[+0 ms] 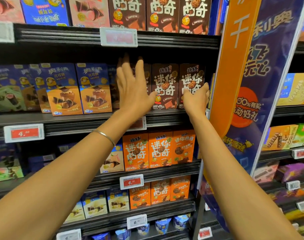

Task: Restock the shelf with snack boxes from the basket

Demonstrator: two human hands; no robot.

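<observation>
With the left hand (132, 90) spread open at the brown snack boxes (165, 85) and the right hand (196, 99) gripping the rightmost box (191, 75), this shelf (165, 118) row looks nearly full, the basket unseen.

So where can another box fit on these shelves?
The dark gap above the blue boxes, under the upper shelf rail, lets a hand pass. One shelf down, the front left of the pale box looks bare. The brown boxes are packed side by side up to the orange banner.
</observation>
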